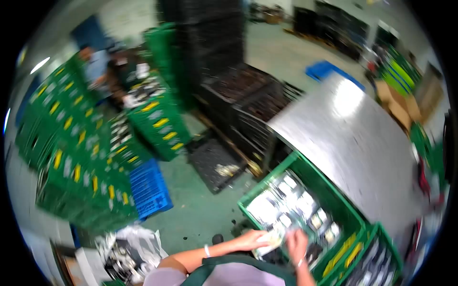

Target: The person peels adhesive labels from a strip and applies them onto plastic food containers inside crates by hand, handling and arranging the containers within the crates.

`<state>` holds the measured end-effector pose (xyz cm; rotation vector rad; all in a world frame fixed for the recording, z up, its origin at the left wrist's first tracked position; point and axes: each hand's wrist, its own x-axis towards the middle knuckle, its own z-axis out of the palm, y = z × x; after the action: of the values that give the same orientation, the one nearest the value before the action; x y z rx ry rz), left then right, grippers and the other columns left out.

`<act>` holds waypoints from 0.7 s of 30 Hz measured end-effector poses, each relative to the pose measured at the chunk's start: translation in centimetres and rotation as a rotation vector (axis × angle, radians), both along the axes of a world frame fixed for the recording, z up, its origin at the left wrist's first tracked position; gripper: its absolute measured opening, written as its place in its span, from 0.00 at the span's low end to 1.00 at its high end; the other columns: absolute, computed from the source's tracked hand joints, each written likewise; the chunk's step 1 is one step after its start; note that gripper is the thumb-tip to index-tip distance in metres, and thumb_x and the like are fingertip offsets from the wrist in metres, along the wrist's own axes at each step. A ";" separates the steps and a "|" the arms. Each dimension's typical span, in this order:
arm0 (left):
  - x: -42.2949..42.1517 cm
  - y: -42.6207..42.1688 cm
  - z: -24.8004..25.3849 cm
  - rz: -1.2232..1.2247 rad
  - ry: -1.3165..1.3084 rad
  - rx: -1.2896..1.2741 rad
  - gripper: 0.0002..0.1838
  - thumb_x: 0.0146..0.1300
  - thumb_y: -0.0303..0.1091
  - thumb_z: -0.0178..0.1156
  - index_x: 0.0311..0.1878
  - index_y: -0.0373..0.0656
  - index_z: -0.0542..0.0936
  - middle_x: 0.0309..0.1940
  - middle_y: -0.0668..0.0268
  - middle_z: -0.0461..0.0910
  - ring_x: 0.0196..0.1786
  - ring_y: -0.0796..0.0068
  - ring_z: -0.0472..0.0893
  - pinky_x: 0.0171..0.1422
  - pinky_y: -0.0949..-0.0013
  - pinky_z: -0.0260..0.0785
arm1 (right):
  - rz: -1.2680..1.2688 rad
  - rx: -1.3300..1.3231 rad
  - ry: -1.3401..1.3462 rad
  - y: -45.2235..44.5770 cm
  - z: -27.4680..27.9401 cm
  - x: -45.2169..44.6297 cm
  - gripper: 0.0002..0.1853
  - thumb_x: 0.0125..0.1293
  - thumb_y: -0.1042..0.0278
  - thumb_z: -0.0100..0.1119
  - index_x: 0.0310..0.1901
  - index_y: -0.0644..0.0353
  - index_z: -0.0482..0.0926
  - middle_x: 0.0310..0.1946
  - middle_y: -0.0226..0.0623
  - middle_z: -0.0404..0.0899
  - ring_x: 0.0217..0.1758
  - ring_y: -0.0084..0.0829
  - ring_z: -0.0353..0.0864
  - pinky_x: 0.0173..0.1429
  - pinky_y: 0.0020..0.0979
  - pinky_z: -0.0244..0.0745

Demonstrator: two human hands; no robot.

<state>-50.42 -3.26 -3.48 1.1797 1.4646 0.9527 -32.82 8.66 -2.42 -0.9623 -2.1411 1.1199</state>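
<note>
My left hand (250,240) reaches in from the left over the near side of a green crate (331,193). Its fingers are closed on a small pale yellowish item (272,238), too blurred to name. Close by on the right, my right hand (297,244) is curled above the crate's contents. Blur and glare hide whether anything is in its fingers. Inside the crate lie several small clear-wrapped packs (288,200) with white and dark parts, some washed out by bright light.
A shiny metal table (329,128) adjoins the crate's far side. A second green crate (377,260) stands at right. Black crates (238,86) and a black tray (214,162) lie ahead. Left are stacked green crates (81,157), a blue pallet (150,186), a plastic bag (138,243) and co-workers (121,71).
</note>
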 end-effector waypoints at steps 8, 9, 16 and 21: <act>-3.0 -0.1 0.4 -0.271 0.072 0.100 0.15 0.58 0.28 0.54 0.50 0.40 0.73 0.42 0.58 0.78 0.43 0.67 0.77 0.50 0.69 0.66 | -0.095 -0.075 -0.762 12.6 -10.9 7.1 0.13 0.55 0.60 0.57 0.35 0.60 0.74 0.33 0.51 0.77 0.40 0.48 0.77 0.42 0.43 0.71; -3.1 -0.5 -0.4 -0.276 0.130 0.143 0.15 0.57 0.27 0.55 0.50 0.40 0.74 0.41 0.58 0.78 0.43 0.67 0.77 0.51 0.69 0.66 | -0.004 -0.102 -0.765 11.5 -14.1 8.0 0.12 0.55 0.60 0.56 0.35 0.59 0.74 0.32 0.51 0.77 0.40 0.48 0.77 0.43 0.43 0.72; -0.9 -0.5 -1.6 0.080 -0.442 -0.388 0.23 0.54 0.19 0.54 0.56 0.36 0.68 0.51 0.64 0.73 0.50 0.77 0.71 0.57 0.72 0.62 | -0.191 -0.128 -1.024 7.3 -22.4 8.4 0.22 0.45 0.58 0.68 0.37 0.62 0.70 0.36 0.46 0.75 0.38 0.44 0.78 0.39 0.40 0.75; 0.3 1.5 -2.8 -0.014 -0.205 -0.239 0.21 0.55 0.21 0.54 0.54 0.35 0.70 0.46 0.62 0.76 0.47 0.76 0.74 0.53 0.73 0.64 | 0.030 -0.314 -0.444 4.6 -9.9 5.3 0.20 0.54 0.55 0.61 0.45 0.57 0.72 0.34 0.40 0.77 0.34 0.35 0.79 0.38 0.35 0.73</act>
<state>-50.08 -1.72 -6.33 0.8903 1.3606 0.8365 -27.51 13.25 -12.33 -1.4378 -2.3660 1.3904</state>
